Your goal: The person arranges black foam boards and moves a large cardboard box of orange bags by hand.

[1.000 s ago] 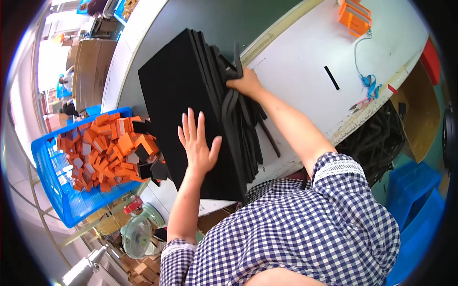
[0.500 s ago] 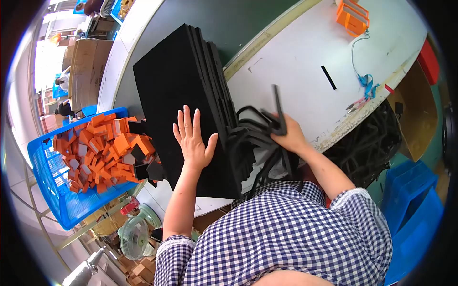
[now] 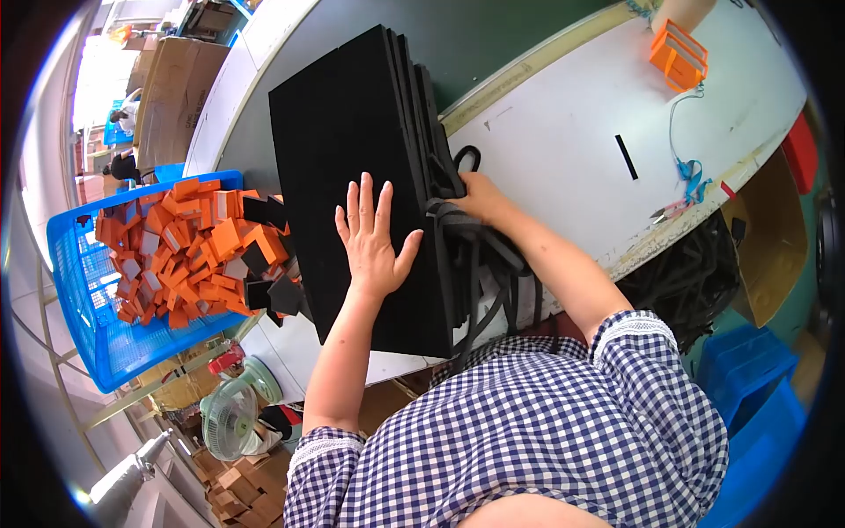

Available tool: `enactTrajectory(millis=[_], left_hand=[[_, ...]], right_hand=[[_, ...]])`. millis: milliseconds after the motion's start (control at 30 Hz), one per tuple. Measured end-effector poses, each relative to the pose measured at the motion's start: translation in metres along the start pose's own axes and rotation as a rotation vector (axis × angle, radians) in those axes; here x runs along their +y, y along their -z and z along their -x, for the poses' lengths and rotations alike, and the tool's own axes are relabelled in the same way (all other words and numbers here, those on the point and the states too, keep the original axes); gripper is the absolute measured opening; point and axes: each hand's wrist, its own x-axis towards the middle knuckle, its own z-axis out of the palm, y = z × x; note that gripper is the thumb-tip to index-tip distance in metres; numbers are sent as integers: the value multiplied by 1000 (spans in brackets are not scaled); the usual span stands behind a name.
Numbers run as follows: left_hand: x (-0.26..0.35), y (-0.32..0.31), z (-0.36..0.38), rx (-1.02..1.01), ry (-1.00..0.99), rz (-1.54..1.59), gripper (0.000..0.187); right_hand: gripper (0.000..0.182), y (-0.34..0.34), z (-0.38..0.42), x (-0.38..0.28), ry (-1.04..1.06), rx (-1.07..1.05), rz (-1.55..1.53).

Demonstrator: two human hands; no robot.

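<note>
My left hand [image 3: 374, 251] lies flat, fingers spread, on a stack of black foam-like sheets [image 3: 343, 123]. The stack's layered edge faces right. At that edge my right hand [image 3: 480, 201] grips black strips [image 3: 475, 233]; its fingertips are partly hidden against the sheets. Several of the strips loop up beyond the fingers, and others hang down over the table edge towards my checked clothing.
Left of the stack stands a blue basket [image 3: 84, 330] heaped with orange pieces [image 3: 189, 255]. A short black strip [image 3: 626, 157], small snips [image 3: 669, 209] on a blue cord and an orange box [image 3: 679, 57] lie on the white table. Dark scraps [image 3: 678, 273] fill a container below.
My right hand has moved left and up, bringing the strips in against the stack's edge. The left hand stays flat on top. Another person's arm now shows by the orange box.
</note>
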Motion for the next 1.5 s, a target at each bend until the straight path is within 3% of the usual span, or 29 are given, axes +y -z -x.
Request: enactTrajectory(millis=[133, 200, 233, 267, 333, 400, 467, 533, 600, 633, 667, 733, 767, 800, 867, 967, 1067, 1133, 1200, 1233, 1367, 1467, 1500], left_hand=[[-3, -2, -1, 4, -5, 4, 77], [-2, -3, 0, 9, -6, 0, 77], [-1, -1, 5, -6, -2, 4, 77], [0, 0, 3, -18, -2, 0, 76], [4, 3, 2, -22, -2, -5, 76], [15, 6, 17, -5, 70, -21, 74], [33, 21, 45, -100, 19, 13, 73], [31, 13, 64, -137, 30, 27, 71], [32, 4, 64, -110, 58, 53, 68], [32, -1, 62, -83, 75, 45, 67], [31, -3, 58, -59, 87, 36, 66], [25, -3, 45, -31, 107, 50, 60], [16, -7, 34, 3, 140, 80, 58], [9, -9, 23, 43, 167, 109, 56], [-1, -4, 1, 92, 166, 90, 55], [-1, 26, 13, -98, 5, 24, 63], [-12, 5, 36, 10, -1, 31, 68], [-7, 6, 28, 14, 7, 34, 67], [-11, 3, 30, 24, -5, 41, 68], [-13, 2, 31, 29, -8, 47, 68], [-16, -1, 33, 58, -17, 87, 68], [-17, -6, 32, 105, -31, 97, 67], [-17, -7, 32, 109, -35, 85, 67]], right_hand=[[51, -6, 63, 1, -41, 158, -42], [46, -12, 83, 19, 59, 308, -189], [45, -17, 83, 22, 203, 360, -194], [45, -15, 76, 22, 203, 364, -193], [45, -3, 65, 6, 244, 174, -237], [52, 14, 72, -26, 213, 59, -234], [67, 27, 85, -61, -81, -333, -554], [101, 22, 86, -63, 10, -397, -358], [110, -5, 99, -78, 243, -248, -77], [102, -25, 100, -76, 307, -46, -3], [102, -30, 94, -76, 313, -49, 3], [93, -30, 75, -79, 114, 57, -233], [74, -27, 54, -68, 147, 43, -280], [66, -22, 30, -59, 199, 66, -257], [62, 0, -7, -65, 225, 25, -53], [57, 7, -10, -82, 206, -70, -2], [56, -10, 10, -70, 285, -22, -88], [51, -17, 19, -56, 257, 42, -87], [44, -15, 20, -49, 90, -70, -185], [39, -19, 21, -43, 158, -18, -151], [38, -27, 66, -20, 80, 176, -253], [39, -32, 92, 31, -61, 116, -334], [41, -34, 95, 23, -18, 153, -239]])
